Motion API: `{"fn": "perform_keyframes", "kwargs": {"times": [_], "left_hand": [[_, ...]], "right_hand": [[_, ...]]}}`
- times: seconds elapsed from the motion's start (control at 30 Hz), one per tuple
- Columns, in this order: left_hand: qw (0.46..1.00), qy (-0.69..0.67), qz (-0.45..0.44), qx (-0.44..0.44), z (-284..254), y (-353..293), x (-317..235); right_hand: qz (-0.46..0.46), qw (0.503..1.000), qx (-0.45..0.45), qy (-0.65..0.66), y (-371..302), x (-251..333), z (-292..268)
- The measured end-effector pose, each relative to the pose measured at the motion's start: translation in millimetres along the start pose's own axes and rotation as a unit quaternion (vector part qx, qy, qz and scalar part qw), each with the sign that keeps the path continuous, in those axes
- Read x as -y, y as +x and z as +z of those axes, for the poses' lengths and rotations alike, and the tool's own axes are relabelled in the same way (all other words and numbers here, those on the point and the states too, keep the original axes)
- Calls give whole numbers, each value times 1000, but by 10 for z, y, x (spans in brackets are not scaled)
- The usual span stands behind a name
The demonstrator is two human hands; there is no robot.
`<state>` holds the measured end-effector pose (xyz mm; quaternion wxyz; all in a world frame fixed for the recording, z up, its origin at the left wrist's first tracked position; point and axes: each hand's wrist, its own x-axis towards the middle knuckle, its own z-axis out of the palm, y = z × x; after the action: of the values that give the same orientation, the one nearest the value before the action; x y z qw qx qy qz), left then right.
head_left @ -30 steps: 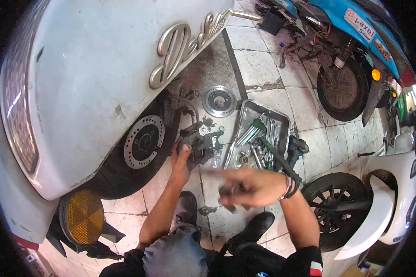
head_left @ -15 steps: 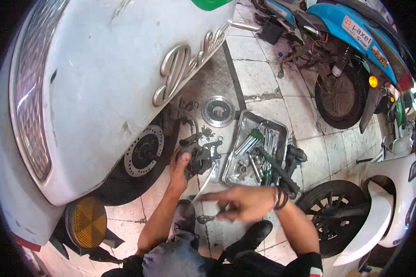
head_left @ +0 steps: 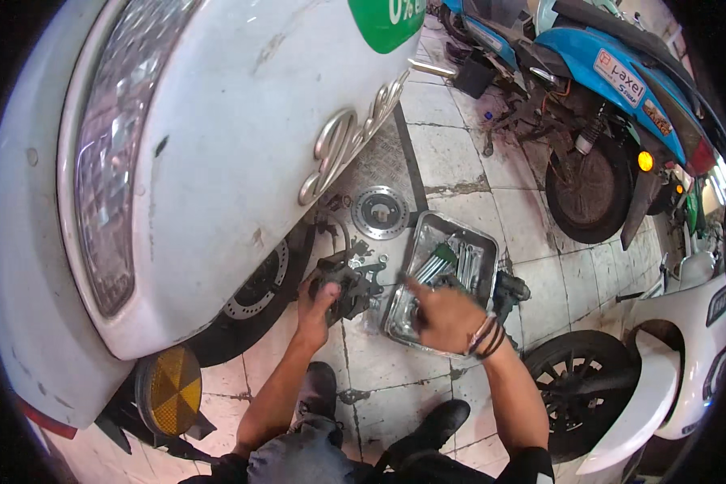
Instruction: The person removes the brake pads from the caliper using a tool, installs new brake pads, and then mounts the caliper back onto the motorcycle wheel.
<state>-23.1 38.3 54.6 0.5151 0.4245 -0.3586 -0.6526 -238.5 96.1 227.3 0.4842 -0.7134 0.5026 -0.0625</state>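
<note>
My left hand [head_left: 319,310] is wrapped round a dark, greasy brake caliper [head_left: 343,282], its thumb on the near side and a flat bracket jutting out to the right. Above the front part of a metal tool tray [head_left: 492,252] is my right hand [head_left: 450,316]. Its index finger stretches forward over the tools; the other fingers are partly hidden underneath, and I see nothing held. In the tray lie several shiny wrenches [head_left: 465,262] and green-banded tools [head_left: 441,256]. The hand covers much of the tray's near end.
A brake disc [head_left: 381,213] lies on the floor beyond the caliper, with small parts nearby. A white scooter body [head_left: 218,161] overhangs on the left, its wheel [head_left: 258,282] beneath. A dark power tool [head_left: 510,292] stands beside the tray. A blue motorcycle [head_left: 573,56] and white scooter [head_left: 661,379] stand right.
My right hand has moved forward and right, from above my feet to over the tray. My left hand still grips the caliper. The view has shifted slightly.
</note>
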Motion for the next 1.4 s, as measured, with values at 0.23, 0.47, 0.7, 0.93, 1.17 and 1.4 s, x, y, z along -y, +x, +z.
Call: {"fn": "perform_keyframes", "kwargs": {"times": [0.23, 0.47, 0.7, 0.93, 1.17, 1.4], "left_hand": [[986, -39, -55, 151, 41, -12, -400], [942, -207, -124, 232, 279, 35, -697], [872, -201, -306, 327, 264, 572, -388], [879, -232, -325, 259, 552, 394, -300], [960, -171, -172, 137, 720, 310, -221], [943, -168, -202, 203, 542, 304, -279]], "right_hand": [[76, 979, -82, -169, 104, 171, -65], [-73, 953, -291, -34, 120, -187, 186], [-30, 930, -328, -166, 0, -146, 1], [43, 900, -408, 150, 105, -524, 651], [55, 921, -234, 308, 113, 124, 1511], [-149, 944, -261, -134, 163, 467, 305]]}}
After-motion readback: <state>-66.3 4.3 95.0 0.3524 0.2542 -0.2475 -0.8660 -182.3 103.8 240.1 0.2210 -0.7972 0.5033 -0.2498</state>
